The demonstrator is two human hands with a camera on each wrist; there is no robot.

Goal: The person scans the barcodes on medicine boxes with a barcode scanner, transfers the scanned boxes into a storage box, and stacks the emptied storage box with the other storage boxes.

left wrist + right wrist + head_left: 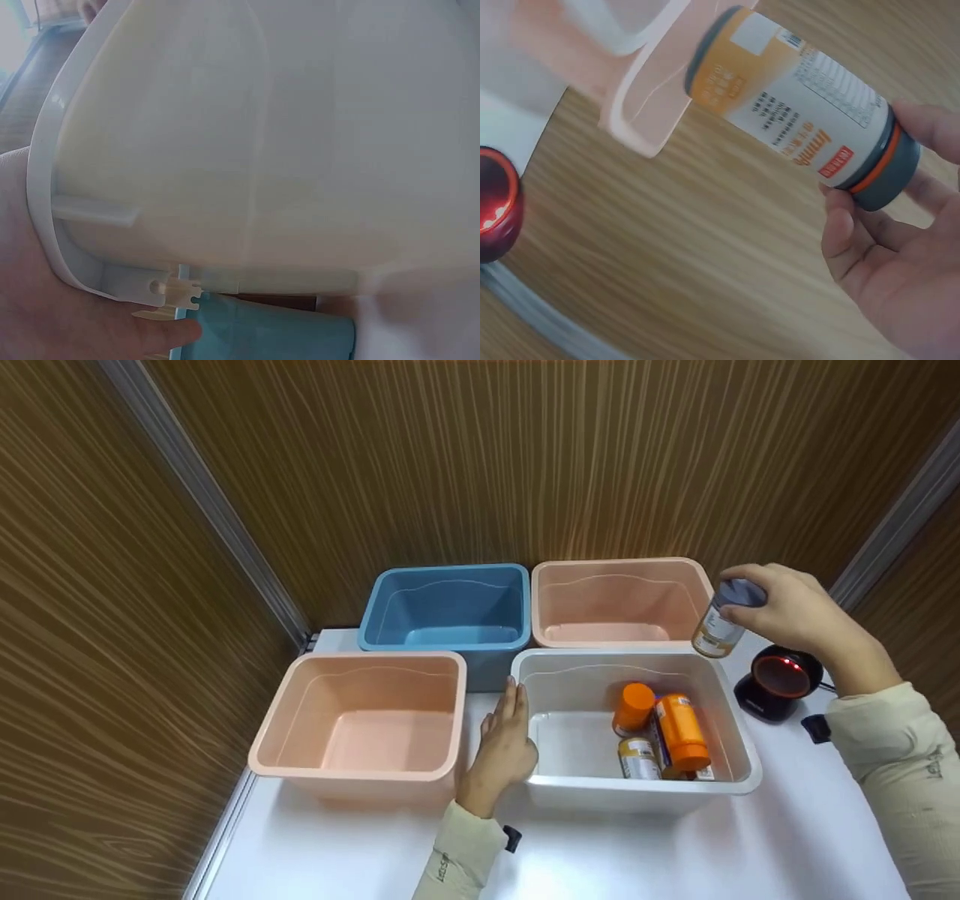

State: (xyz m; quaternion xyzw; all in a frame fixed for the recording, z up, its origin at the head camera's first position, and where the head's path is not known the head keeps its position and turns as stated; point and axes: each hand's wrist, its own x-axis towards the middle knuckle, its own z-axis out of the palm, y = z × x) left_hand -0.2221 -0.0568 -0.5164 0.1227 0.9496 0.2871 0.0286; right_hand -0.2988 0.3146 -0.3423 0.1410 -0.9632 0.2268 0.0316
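Note:
My right hand (787, 604) grips a labelled bottle (720, 622) by its dark grey cap, holding it tilted above the far right corner of the white bin (570, 742). The right wrist view shows the bottle's white and orange label (787, 97) and an orange ring under the cap. My left hand (504, 754) rests with straight fingers along the left rim of the white bin. Inside that bin, toward the right, lie an orange bottle (681, 727), an orange-capped bottle (634, 706) and a yellow-and-white labelled container (639, 757).
A black scanner (780, 679) with glowing red lights stands right of the white bin. Behind are a blue bin (446, 649) and a pink bin (622, 645); another pink bin (356, 774) sits at the left. Wood-patterned panels (450, 457) enclose the white table (600, 855).

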